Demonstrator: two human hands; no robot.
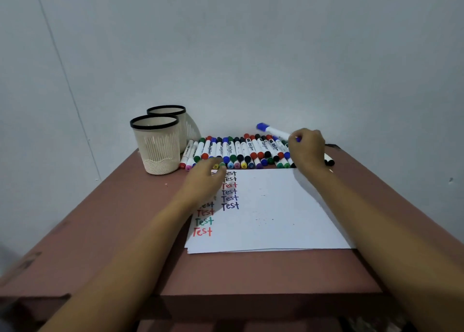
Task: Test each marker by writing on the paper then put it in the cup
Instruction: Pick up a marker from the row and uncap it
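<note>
My right hand (306,149) grips a white marker with a blue cap (272,130), lifted above the right end of the marker row and pointing up-left. Several capped markers (238,153) lie side by side along the far edge of the white paper (276,213). The paper's left part carries two columns of the word "Test" in red, green and dark ink. My left hand (204,178) rests on the paper's top left corner, its fingers loosely bent, holding nothing. Two cream mesh cups (157,147) with black rims stand at the far left.
The brown table (105,231) ends at a grey wall behind the markers. A black marker (329,160) lies apart at the row's right end. The front table edge runs below the paper.
</note>
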